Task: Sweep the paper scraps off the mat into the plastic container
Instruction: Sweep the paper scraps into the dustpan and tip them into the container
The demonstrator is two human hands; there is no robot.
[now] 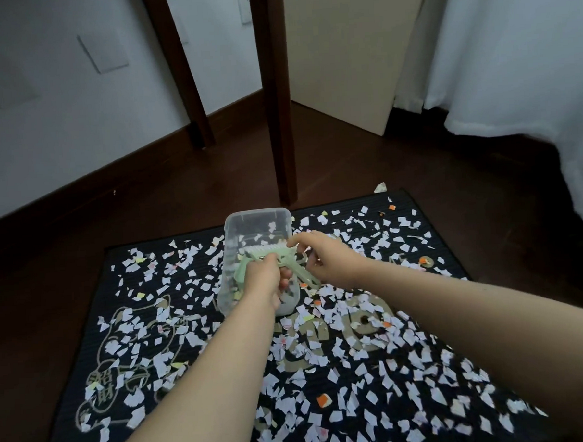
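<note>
Barely begun: scraps cover most of the mat, and few lie in the container. The left hand and right hand both grip a green brush set above it.

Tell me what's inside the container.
A few scraps show in the container's far end. The left hand and right hand hold a green brush set over it, covering the near part.
</note>
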